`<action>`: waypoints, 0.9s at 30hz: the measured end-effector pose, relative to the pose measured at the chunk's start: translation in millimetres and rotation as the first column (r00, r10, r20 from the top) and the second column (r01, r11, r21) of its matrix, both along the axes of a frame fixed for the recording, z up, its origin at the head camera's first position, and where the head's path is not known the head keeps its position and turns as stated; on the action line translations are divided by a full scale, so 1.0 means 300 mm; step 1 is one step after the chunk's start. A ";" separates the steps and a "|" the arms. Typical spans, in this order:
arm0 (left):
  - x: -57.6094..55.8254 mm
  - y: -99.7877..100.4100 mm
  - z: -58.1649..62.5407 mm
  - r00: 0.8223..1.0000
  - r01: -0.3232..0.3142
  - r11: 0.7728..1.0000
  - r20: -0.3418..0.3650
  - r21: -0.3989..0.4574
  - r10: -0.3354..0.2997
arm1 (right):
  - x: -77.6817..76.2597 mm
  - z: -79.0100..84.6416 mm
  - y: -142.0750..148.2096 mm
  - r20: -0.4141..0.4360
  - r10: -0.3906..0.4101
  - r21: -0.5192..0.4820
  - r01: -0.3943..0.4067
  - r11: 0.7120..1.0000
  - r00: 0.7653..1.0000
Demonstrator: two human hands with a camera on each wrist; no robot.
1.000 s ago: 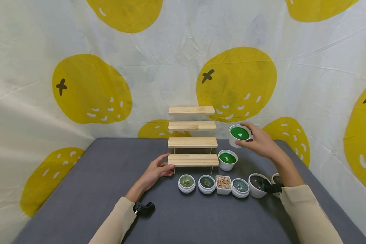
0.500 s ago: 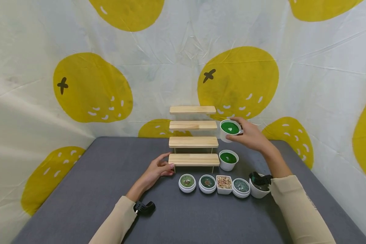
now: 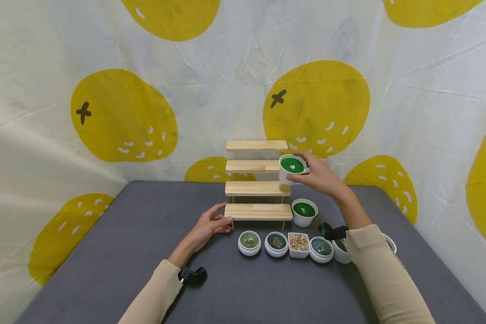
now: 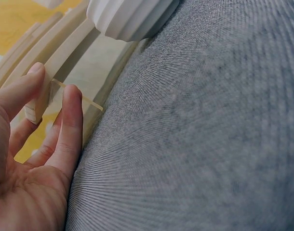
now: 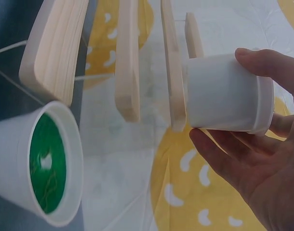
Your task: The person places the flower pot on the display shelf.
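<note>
A four-tier wooden display stand rises at the middle of the table, its narrow shelves stepping up toward the back. My left hand pinches the left end of its lowest shelf, thumb and fingers around the corner beside a thin leg in the left wrist view. My right hand grips a white cup with a smooth green filling. It is held in the air at the right end of the second shelf from the top; the right wrist view shows its base close to that board.
A matching green-filled white cup stands right of the lowest shelf. In front are round ribbed pots, a square dish of nutty bits and more white bowls partly behind the right sleeve. A patterned cloth hangs behind.
My right hand has carried the green-filled cup leftward and slightly up, from right of the stand to the second-highest shelf's end. The left hand stays on the lowest shelf.
</note>
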State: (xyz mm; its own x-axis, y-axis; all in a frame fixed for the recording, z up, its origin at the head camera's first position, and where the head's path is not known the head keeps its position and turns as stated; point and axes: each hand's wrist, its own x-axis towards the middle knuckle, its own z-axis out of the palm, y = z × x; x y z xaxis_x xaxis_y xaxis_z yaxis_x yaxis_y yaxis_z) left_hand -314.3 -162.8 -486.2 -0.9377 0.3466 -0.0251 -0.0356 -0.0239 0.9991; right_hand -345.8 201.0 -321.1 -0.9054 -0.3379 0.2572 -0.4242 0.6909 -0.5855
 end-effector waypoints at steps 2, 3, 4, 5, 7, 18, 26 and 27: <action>0.002 0.001 0.000 1.000 -0.003 1.000 0.002 -0.002 0.003 | -0.009 0.003 -0.017 -0.002 0.011 -0.007 -0.011 1.000 1.000; 0.002 0.002 0.000 1.000 -0.005 1.000 0.005 -0.004 0.005 | -0.012 0.005 -0.025 -0.005 0.016 -0.010 -0.016 1.000 1.000; 0.003 0.002 0.000 1.000 -0.008 1.000 0.008 -0.002 0.008 | -0.016 0.007 -0.033 -0.005 0.017 -0.016 -0.017 1.000 1.000; 0.003 0.003 0.000 1.000 -0.011 1.000 0.011 -0.003 0.011 | -0.019 0.009 -0.041 -0.002 0.022 -0.022 -0.022 1.000 1.000; 0.003 0.005 0.000 1.000 -0.015 1.000 0.011 -0.005 0.015 | -0.026 0.014 -0.058 0.005 0.033 -0.037 -0.033 0.999 0.999; 0.001 0.014 -0.009 1.000 -0.013 1.000 0.002 0.011 0.013 | -0.052 0.064 -0.162 0.056 0.042 -0.119 -0.035 0.992 0.998; 0.007 0.013 -0.008 1.000 -0.011 1.000 0.004 0.004 0.010 | -0.080 0.101 -0.232 0.048 0.017 -0.161 -0.009 0.987 0.999; 0.007 0.013 -0.007 1.000 -0.013 1.000 0.007 0.006 0.013 | -0.085 0.104 -0.238 0.051 0.020 -0.174 -0.011 0.985 0.998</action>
